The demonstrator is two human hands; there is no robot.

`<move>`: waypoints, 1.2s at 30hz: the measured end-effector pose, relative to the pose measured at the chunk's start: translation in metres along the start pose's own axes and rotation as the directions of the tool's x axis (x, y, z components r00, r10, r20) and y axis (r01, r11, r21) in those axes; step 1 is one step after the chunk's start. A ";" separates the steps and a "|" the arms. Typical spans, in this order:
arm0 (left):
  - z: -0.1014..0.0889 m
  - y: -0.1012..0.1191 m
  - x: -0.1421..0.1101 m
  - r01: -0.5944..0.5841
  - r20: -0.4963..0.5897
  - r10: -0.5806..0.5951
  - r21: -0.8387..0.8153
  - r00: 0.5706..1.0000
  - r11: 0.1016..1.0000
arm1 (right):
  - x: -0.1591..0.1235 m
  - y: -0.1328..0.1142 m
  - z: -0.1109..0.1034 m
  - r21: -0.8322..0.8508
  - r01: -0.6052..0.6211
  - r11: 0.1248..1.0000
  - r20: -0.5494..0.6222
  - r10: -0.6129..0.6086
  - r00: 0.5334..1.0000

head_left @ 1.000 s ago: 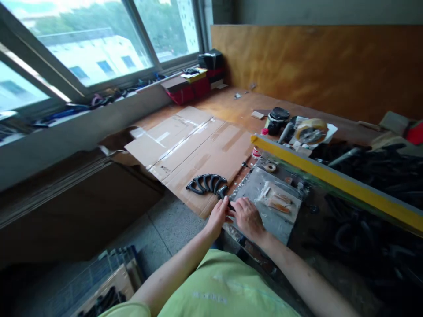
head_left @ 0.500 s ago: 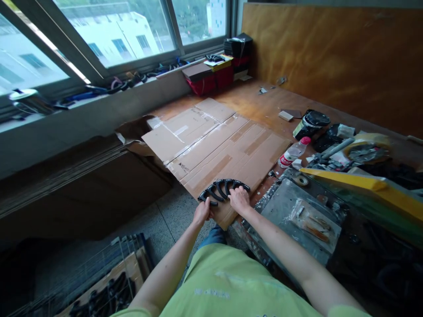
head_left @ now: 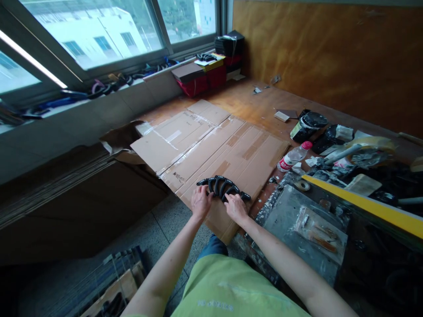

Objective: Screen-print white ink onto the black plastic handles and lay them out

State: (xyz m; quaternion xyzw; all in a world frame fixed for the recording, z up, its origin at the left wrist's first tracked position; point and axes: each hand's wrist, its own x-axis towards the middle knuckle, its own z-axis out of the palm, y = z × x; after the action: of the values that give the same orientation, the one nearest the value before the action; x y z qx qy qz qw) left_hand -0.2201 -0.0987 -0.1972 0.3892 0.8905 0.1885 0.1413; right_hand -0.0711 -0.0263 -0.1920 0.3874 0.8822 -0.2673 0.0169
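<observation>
Near the front corner of a flattened cardboard sheet [head_left: 194,149], several black curved pieces [head_left: 216,182] sit side by side in a fan-shaped row. They look like handles; their exact kind is unclear. My left hand [head_left: 202,201] is at the row's left part, its fingers bent onto the pieces. On the right part, my right hand [head_left: 236,208] has its fingers closed around a piece from the near side. My fingers cover the lower ends of some pieces.
Right of the cardboard stand a bottle with a pink cap [head_left: 294,156] and a black tub [head_left: 308,126]. A grey board [head_left: 284,215] carries a bag of small tools [head_left: 319,231]. Red boxes [head_left: 201,81] sit by the window. Strung-together frames [head_left: 112,281] lie low at left.
My left hand has moved from under the row's left end up onto its left part. My right hand has shifted slightly down and left along the row. The view has turned a little.
</observation>
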 end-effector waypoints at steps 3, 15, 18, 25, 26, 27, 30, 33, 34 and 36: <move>0.017 0.020 -0.017 -0.156 0.034 0.153 0.123 0.988 0.980 | 0.002 0.002 0.000 0.027 -0.001 1.000 0.007 0.000 1.000; 0.023 0.032 0.051 -0.267 0.008 0.273 0.242 0.962 0.933 | 0.043 -0.005 -0.005 0.136 -0.052 0.989 -0.124 0.069 0.990; 0.021 0.053 0.118 -0.332 0.007 0.339 0.231 0.941 0.915 | 0.099 0.002 -0.026 0.142 -0.099 0.985 -0.186 0.125 0.975; 0.049 0.143 0.291 -0.440 0.036 0.440 0.168 0.897 0.882 | 0.253 0.070 -0.085 0.133 -0.194 0.972 -0.315 0.227 0.922; 0.054 0.155 0.311 -0.455 0.037 0.455 0.161 0.889 0.876 | 0.271 0.081 -0.092 0.133 -0.201 0.971 -0.330 0.235 0.914; 0.059 0.167 0.329 -0.469 0.035 0.469 0.154 0.882 0.870 | 0.287 0.092 -0.099 0.134 -0.208 0.969 -0.342 0.242 0.908; 0.074 0.194 0.371 -0.486 0.021 0.488 0.147 0.872 0.861 | 0.327 0.117 -0.114 0.149 -0.234 0.961 -0.350 0.273 0.896; 0.091 0.206 0.396 -0.476 0.015 0.480 0.150 0.877 0.866 | 0.354 0.131 -0.117 0.139 -0.264 0.954 -0.330 0.296 0.897; 0.097 0.207 0.400 -0.473 0.005 0.477 0.150 0.879 0.868 | 0.360 0.134 -0.116 0.129 -0.267 0.955 -0.327 0.295 0.898; 0.108 0.205 0.404 -0.477 -0.034 0.487 0.153 0.873 0.866 | 0.367 0.137 -0.112 0.117 -0.256 0.960 -0.334 0.281 0.900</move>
State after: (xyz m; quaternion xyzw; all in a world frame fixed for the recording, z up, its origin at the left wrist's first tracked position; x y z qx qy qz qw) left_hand -0.3113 0.3557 -0.2438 0.6009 0.7807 0.1687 0.0301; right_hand -0.2126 0.3518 -0.2460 0.5467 0.7993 -0.2207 -0.1160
